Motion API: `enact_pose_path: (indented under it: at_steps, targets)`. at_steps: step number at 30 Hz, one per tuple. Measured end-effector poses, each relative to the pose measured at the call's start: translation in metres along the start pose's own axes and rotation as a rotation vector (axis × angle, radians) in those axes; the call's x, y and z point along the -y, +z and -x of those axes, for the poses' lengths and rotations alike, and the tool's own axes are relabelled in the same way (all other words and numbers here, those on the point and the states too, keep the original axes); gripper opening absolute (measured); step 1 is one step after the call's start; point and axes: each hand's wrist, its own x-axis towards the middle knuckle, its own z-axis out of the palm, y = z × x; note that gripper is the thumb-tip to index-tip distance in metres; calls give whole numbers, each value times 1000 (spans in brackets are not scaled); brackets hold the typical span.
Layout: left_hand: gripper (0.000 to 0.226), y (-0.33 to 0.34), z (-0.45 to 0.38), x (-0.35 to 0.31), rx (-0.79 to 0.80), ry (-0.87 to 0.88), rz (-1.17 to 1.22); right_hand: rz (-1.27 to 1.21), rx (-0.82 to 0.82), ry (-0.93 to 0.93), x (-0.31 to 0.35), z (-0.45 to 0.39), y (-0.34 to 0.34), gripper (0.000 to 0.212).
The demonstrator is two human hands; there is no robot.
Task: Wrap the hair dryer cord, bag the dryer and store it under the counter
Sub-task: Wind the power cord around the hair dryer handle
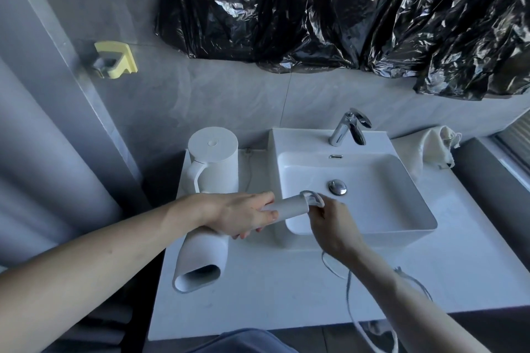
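A white hair dryer (200, 261) is held over the counter's left part, its barrel mouth facing me and its handle pointing right toward the basin. My left hand (243, 215) grips it where the handle meets the barrel. My right hand (329, 223) pinches the grey cord (311, 198) at the handle's end, where it forms a small loop. The rest of the cord (348, 292) hangs under my right forearm and drops past the counter's front edge. A cream drawstring bag (430, 149) lies crumpled at the counter's back right.
A white kettle (213, 160) stands at the back left of the white counter (272, 295). The square basin (401, 226) with a chrome faucet (348, 126) fills the middle. Black plastic sheeting (344, 8) hangs on the wall; a yellow holder (116, 59) is at the upper left.
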Motion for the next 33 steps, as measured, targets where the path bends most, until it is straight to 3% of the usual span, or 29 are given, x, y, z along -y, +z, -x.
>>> enact_pose_path:
  at_steps: [6,10,15,19,24,28,33]
  targets:
    - [31,-3,0,5,-55,6,167,-33,-81,-31,-11,11,-30,31]
    - [36,3,2,9,-78,-86,-109,-247,-198,-130,-14,16,-51,32]
    - [34,12,1,-1,-38,-81,-216,-51,28,-476,22,1,-67,22]
    - [33,15,2,-15,-12,-33,-278,74,211,-613,54,-20,-73,20]
    - [29,12,25,-31,-84,81,-285,-111,358,-446,57,-49,-72,25]
    - [32,8,47,-32,-168,131,-262,-346,335,-257,50,-61,-66,29]
    - [24,-2,54,-30,-282,213,-118,-638,455,-189,40,-51,-33,25]
